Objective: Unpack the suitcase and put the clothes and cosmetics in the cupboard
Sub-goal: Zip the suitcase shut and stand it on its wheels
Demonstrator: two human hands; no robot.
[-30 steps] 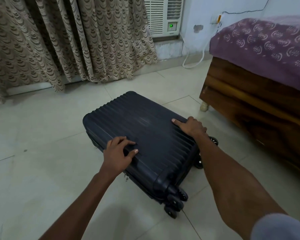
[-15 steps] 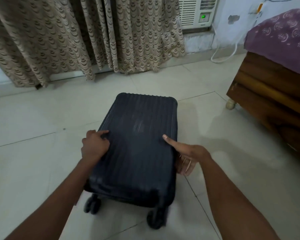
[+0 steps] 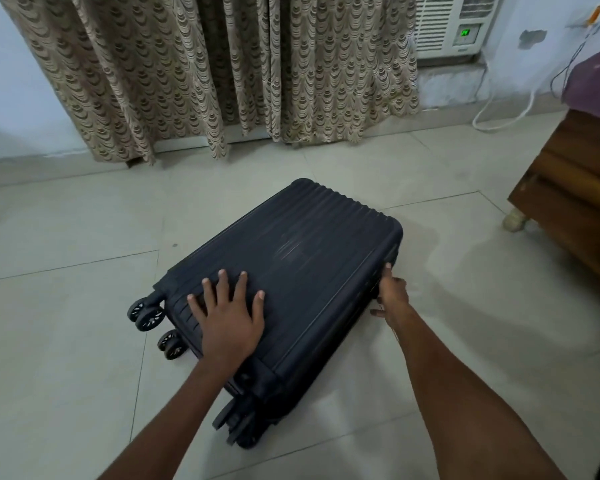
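The suitcase [image 3: 291,282], a dark ribbed hard-shell case, lies flat and closed on the tiled floor [image 3: 66,341], turned at an angle with its wheels [image 3: 146,315] toward the near left. The left hand [image 3: 231,315] rests palm down on the lid near the wheel end, its grip spread wide with straight fingers pressing on the ribs. The right hand [image 3: 392,296] sits at the case's right side edge, thumb up against the rim and the other fingers curled down along the side; how firmly that grip closes there cannot be told. Both bare forearms reach in from the bottom of the view. Beyond the case hangs a patterned beige curtain [image 3: 222,71], with a white air conditioner [image 3: 454,22] set in the wall to its right. A wooden bed frame [image 3: 575,195] under a purple cover [image 3: 596,84] stands at the right edge.
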